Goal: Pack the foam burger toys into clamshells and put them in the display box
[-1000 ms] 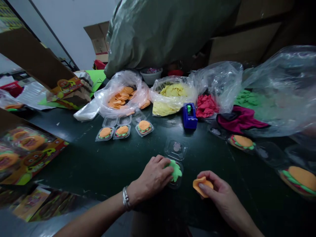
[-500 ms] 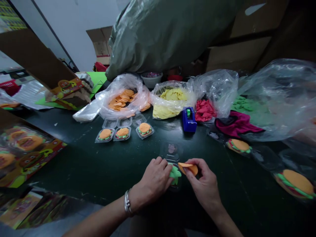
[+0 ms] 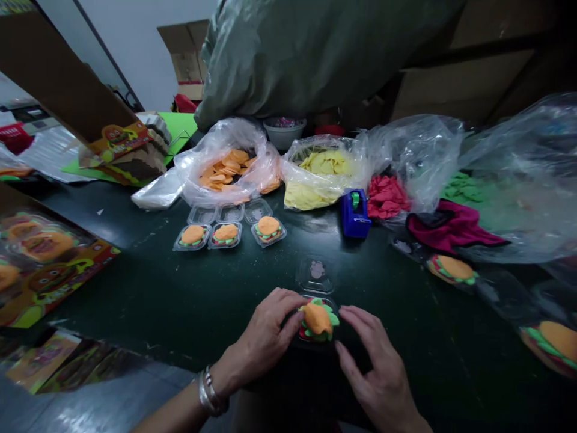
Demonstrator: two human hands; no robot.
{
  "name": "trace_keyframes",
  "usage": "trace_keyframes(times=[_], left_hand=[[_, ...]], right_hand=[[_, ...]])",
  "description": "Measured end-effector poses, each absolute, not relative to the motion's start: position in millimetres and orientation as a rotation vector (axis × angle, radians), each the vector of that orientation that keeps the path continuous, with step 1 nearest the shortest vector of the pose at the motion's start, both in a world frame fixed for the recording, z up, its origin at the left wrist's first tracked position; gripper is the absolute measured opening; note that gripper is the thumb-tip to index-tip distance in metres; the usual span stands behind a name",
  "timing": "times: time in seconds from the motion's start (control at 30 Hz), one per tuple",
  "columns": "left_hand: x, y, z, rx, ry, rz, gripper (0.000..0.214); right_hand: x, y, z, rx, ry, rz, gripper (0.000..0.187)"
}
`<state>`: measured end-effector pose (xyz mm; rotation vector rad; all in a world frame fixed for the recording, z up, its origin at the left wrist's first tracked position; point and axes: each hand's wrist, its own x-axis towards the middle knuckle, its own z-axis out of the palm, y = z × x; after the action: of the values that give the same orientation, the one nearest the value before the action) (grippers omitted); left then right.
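A toy burger (image 3: 311, 332) sits in an open clear plastic box in front of me, with red and green layers showing under its orange bun top (image 3: 318, 319). The bun top is creased and lies a little askew. My left hand (image 3: 273, 325) has its thumb and fingertips closed at the bun top's left edge. On the burger's other side, my right hand (image 3: 372, 358) is open, thumb and fingers apart with nothing between them, its fingertips close to the green layer. The box's clear lid (image 3: 317, 274) lies folded back behind the burger.
Behind are bags of orange pieces (image 3: 229, 168), yellow pieces (image 3: 324, 162), red pieces (image 3: 387, 197) and green pieces (image 3: 463, 187). A blue tape dispenser (image 3: 355, 219) stands before them. Boxed burgers (image 3: 225, 233) sit left; more burgers (image 3: 453, 269) lie right. A display carton (image 3: 58, 270) is far left.
The orange bun top has passed from my right hand onto the burger, covering most of the green layer. My right hand has opened and moved slightly down. The view has shifted a little.
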<state>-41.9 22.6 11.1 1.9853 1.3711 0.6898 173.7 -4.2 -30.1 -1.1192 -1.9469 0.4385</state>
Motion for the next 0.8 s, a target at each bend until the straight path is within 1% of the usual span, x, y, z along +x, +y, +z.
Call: trace_keyframes(times=[0.13, 0.17, 0.23, 0.33, 0.47, 0.53, 0.6, 0.7, 0.8], left_hand=[[-25, 34, 21, 2.100, 1.494, 0.327, 0.023], [-23, 37, 23, 2.123, 1.512, 0.256, 0.023], [-22, 40, 23, 2.152, 1.513, 0.204, 0.019], [-23, 38, 16, 2.178, 1.438, 0.305, 0.009], [-22, 32, 5, 2.185, 1.308, 0.563, 0.013], [-20, 31, 3, 2.172, 1.218, 0.621, 0.017], [-19, 33, 3, 2.177, 1.185, 0.600, 0.020], [-18, 38, 7, 2.187, 1.333, 0.468, 0.017], [-19, 40, 13, 2.150, 1.425, 0.330, 0.023]], right_hand=[[174, 0, -29, -1.312, -1.804, 0.665, 0.013], [173, 1, -31, -1.347, -1.790, 0.700, 0.010], [170, 3, -34, -1.385, -1.784, 0.714, 0.010], [166, 3, -38, -1.367, -1.773, 0.715, 0.007], [166, 2, -40, -1.342, -1.740, 0.773, 0.007], [167, 1, -40, -1.356, -1.730, 0.784, 0.007], [166, 1, -40, -1.378, -1.723, 0.786, 0.007], [165, 1, -40, -1.400, -1.702, 0.763, 0.010], [165, -1, -42, -1.356, -1.695, 0.680, 0.011]])
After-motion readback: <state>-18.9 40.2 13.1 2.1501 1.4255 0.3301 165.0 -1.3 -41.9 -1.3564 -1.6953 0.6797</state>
